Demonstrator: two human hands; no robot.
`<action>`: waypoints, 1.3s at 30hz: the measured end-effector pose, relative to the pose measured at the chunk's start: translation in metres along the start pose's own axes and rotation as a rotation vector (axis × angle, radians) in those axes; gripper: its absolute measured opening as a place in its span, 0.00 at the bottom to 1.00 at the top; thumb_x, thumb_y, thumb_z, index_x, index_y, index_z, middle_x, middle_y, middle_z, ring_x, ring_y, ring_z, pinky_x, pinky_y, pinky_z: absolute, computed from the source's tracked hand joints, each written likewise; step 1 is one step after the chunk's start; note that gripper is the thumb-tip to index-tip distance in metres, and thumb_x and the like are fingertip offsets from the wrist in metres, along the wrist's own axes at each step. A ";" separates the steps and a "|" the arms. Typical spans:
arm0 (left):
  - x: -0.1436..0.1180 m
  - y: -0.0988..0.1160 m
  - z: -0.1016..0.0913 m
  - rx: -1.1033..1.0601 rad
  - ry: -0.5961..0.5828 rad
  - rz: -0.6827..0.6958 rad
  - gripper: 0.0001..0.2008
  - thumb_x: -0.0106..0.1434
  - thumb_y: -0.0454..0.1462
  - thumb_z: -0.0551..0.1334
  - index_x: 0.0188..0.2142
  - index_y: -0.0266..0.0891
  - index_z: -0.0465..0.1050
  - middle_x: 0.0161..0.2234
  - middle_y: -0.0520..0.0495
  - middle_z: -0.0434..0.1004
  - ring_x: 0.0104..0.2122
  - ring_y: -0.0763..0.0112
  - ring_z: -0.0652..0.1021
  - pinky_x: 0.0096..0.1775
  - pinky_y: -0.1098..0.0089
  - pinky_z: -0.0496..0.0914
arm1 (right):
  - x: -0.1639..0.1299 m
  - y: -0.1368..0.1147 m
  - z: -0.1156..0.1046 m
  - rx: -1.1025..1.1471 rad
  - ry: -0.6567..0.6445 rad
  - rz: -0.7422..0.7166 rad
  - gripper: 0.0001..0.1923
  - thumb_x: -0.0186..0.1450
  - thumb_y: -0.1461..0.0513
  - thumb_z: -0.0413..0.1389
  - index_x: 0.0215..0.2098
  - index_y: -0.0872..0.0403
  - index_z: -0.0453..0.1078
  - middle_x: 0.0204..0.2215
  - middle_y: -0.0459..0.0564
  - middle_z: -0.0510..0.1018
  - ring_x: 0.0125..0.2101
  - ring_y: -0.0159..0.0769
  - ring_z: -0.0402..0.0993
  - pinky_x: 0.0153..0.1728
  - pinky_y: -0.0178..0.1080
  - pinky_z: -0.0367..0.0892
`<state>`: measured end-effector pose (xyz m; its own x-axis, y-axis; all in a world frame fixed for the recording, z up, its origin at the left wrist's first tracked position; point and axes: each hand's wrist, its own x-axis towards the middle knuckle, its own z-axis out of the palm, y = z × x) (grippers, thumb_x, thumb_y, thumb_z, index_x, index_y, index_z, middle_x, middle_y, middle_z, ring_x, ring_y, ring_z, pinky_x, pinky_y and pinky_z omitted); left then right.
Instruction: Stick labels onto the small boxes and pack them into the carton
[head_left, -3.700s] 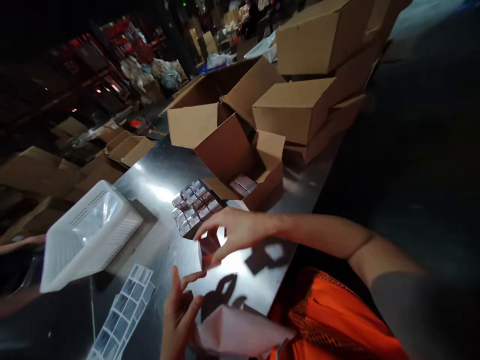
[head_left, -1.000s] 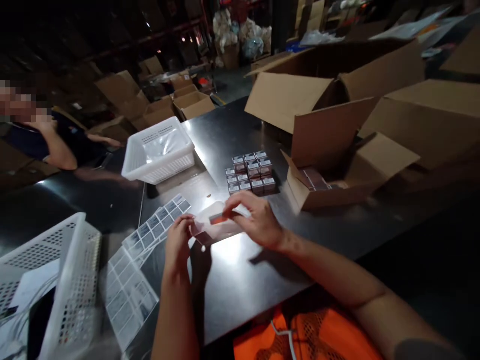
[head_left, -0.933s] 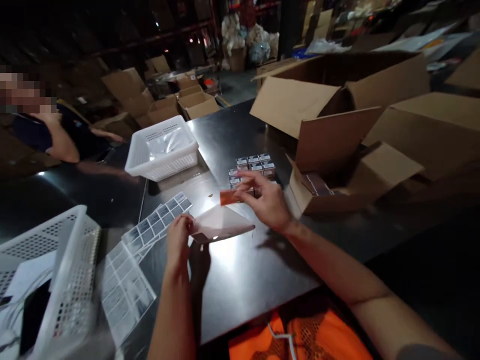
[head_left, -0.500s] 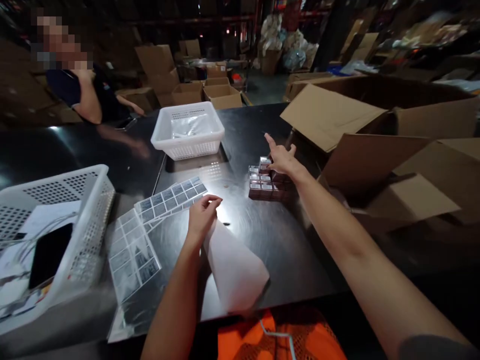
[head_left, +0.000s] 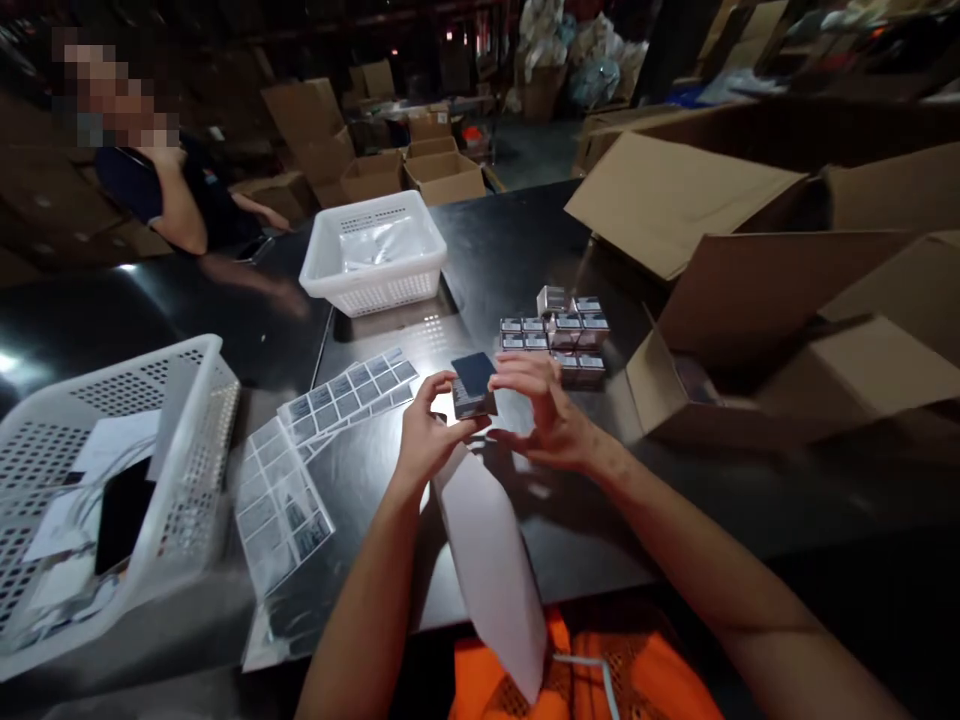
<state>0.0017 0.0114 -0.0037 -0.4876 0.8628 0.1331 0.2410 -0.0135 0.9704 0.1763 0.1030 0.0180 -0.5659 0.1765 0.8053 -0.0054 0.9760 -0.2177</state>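
A small dark box (head_left: 474, 378) is held up over the table between my two hands. My left hand (head_left: 426, 430) grips its left side, thumb below and fingers at the edge. From that same hand a white paper sheet (head_left: 491, 560) hangs down toward my orange vest. My right hand (head_left: 551, 412) has curled fingertips at the box's right edge, with the thumb lower down. Just beyond it stand stacked small boxes (head_left: 566, 330) with pale labels. Sheets of rectangular stickers (head_left: 349, 400) lie to the left of my left hand.
A white basket (head_left: 375, 285) with clear plastic stands at the back. Another white basket (head_left: 199, 450) at left holds a phone, cables and papers. Open cardboard boxes (head_left: 675, 200) crowd the right side. A person (head_left: 180, 200) is across the dark metal table (head_left: 600, 520).
My right hand has come back from the stack to my left hand, bringing a small box. My left hand now grips that box, and the white sheet has shifted right with it.
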 end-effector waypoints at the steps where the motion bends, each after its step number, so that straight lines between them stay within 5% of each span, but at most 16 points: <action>1: -0.001 0.001 0.002 0.032 0.039 0.051 0.29 0.45 0.41 0.76 0.47 0.44 0.74 0.47 0.47 0.79 0.36 0.68 0.78 0.28 0.75 0.65 | 0.000 -0.002 -0.009 0.051 0.013 0.066 0.30 0.63 0.57 0.64 0.60 0.47 0.60 0.56 0.57 0.71 0.60 0.49 0.66 0.58 0.55 0.64; 3: -0.005 0.003 0.004 0.128 0.115 0.162 0.28 0.44 0.42 0.77 0.45 0.44 0.75 0.50 0.46 0.78 0.36 0.69 0.78 0.26 0.75 0.63 | 0.001 -0.007 -0.025 0.170 0.106 0.253 0.21 0.62 0.57 0.65 0.52 0.46 0.68 0.57 0.55 0.69 0.60 0.49 0.66 0.56 0.52 0.68; 6: -0.010 0.007 0.009 0.239 0.150 0.247 0.27 0.45 0.43 0.77 0.45 0.43 0.75 0.50 0.46 0.79 0.26 0.77 0.73 0.24 0.74 0.63 | 0.001 -0.011 -0.034 0.436 0.273 0.553 0.05 0.65 0.58 0.62 0.40 0.47 0.73 0.44 0.50 0.77 0.51 0.43 0.74 0.54 0.49 0.70; 9: -0.015 0.009 0.012 0.291 0.133 0.258 0.27 0.46 0.45 0.77 0.46 0.43 0.76 0.45 0.47 0.81 0.20 0.80 0.69 0.23 0.74 0.63 | 0.001 -0.010 -0.030 0.725 0.202 0.798 0.09 0.62 0.54 0.65 0.35 0.50 0.75 0.36 0.48 0.80 0.41 0.40 0.78 0.50 0.47 0.73; 12: -0.017 0.007 0.013 0.335 0.097 0.351 0.28 0.48 0.45 0.77 0.48 0.43 0.76 0.45 0.46 0.82 0.28 0.73 0.77 0.25 0.74 0.66 | 0.000 -0.006 -0.026 0.928 0.061 0.934 0.15 0.58 0.55 0.67 0.39 0.53 0.75 0.33 0.46 0.81 0.39 0.38 0.79 0.48 0.45 0.73; 18: -0.017 0.006 0.011 0.412 0.008 0.596 0.24 0.53 0.39 0.74 0.50 0.42 0.75 0.46 0.44 0.82 0.44 0.62 0.81 0.37 0.69 0.74 | -0.002 -0.006 -0.026 0.997 -0.012 1.077 0.41 0.53 0.62 0.69 0.60 0.51 0.56 0.27 0.38 0.77 0.37 0.36 0.79 0.41 0.41 0.73; 26: -0.019 0.010 0.011 0.462 -0.016 0.681 0.22 0.56 0.39 0.72 0.50 0.43 0.75 0.47 0.44 0.82 0.45 0.62 0.82 0.45 0.66 0.76 | 0.001 -0.007 -0.029 0.927 -0.043 1.127 0.44 0.51 0.60 0.70 0.60 0.53 0.53 0.25 0.38 0.77 0.32 0.35 0.78 0.30 0.35 0.67; 39: -0.022 0.011 0.011 0.523 0.012 0.669 0.22 0.56 0.43 0.72 0.50 0.43 0.76 0.47 0.44 0.82 0.44 0.62 0.82 0.43 0.66 0.77 | -0.003 -0.008 -0.025 0.882 -0.012 1.113 0.39 0.53 0.63 0.68 0.57 0.51 0.55 0.26 0.38 0.77 0.35 0.37 0.79 0.35 0.39 0.71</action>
<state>0.0245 -0.0021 0.0021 -0.1122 0.7506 0.6512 0.8374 -0.2814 0.4686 0.1989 0.0976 0.0315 -0.6229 0.7822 -0.0153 -0.0615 -0.0685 -0.9958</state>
